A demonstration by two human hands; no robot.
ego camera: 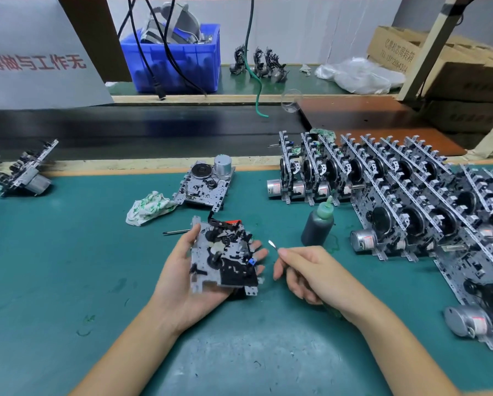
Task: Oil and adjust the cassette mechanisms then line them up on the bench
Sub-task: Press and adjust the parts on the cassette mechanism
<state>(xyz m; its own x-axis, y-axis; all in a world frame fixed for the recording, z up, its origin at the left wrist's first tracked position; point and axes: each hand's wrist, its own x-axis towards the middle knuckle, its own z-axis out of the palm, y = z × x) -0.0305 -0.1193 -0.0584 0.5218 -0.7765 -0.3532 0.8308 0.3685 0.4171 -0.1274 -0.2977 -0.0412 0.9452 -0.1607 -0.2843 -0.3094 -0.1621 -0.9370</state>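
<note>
**Head view: one cassette mechanism held for adjustment**

The adjusting step is judged to be in hand. A cassette mechanism (224,257) is cradled in the left hand (182,281), lifted over the green counter (68,267), with the thumb curled over its left edge and the fingers underneath. A thin metal tool (273,245) is pinched in the right hand (305,274), its tip just beside the mechanism and not touching. A steady approach of the tip to the right part is called for next. The oil bottle (318,224) stands near. Finished mechanisms (382,184) are lined up on the right.
</note>
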